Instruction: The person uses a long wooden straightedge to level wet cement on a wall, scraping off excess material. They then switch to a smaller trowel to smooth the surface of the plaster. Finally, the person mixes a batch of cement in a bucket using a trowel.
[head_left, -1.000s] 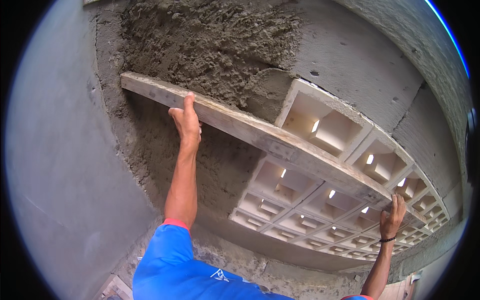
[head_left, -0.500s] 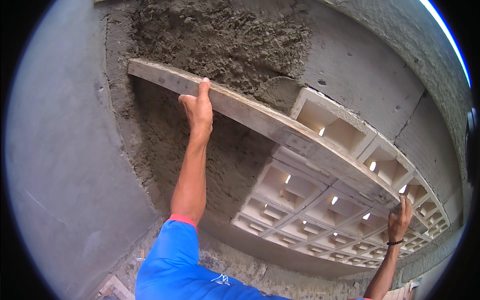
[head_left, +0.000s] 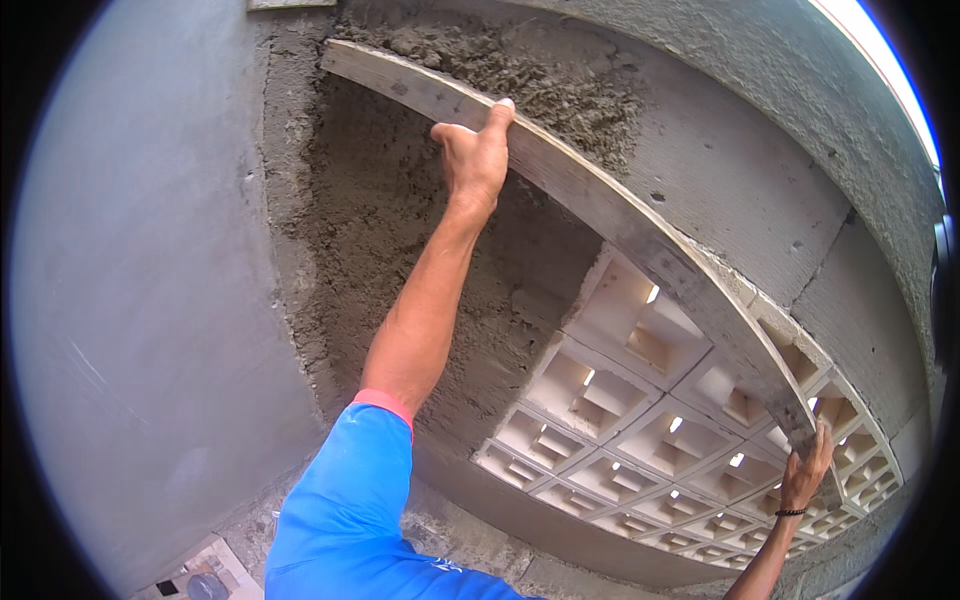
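Note:
A long wooden board point(head_left: 630, 215) lies slantwise against the wall, bowed by the lens. Near its upper left end, my left hand point(head_left: 474, 165) grips it, thumb over the top edge and fingers mostly out of sight behind. My right hand point(head_left: 804, 472), a dark beaded bracelet at its wrist, holds the board near its lower right end; some of those fingers are hidden. Rough grey mortar point(head_left: 570, 105) is heaped along the board's top edge. Under the board the mortar coat point(head_left: 390, 210) is flatter, with a grainy patch at the left.
Pale ventilation blocks point(head_left: 650, 375) with square openings fill the wall at lower right, partly behind the board. A smooth grey wall point(head_left: 150, 300) meets this one at left. Grey blockwork point(head_left: 740, 170) runs above. Some tiles point(head_left: 215, 570) lie at lower left.
The board has moved up the wall with both hands on it, its left end rising most. Less loose mortar shows above it, and more flattened mortar and blocks show below. The view has shifted somewhat.

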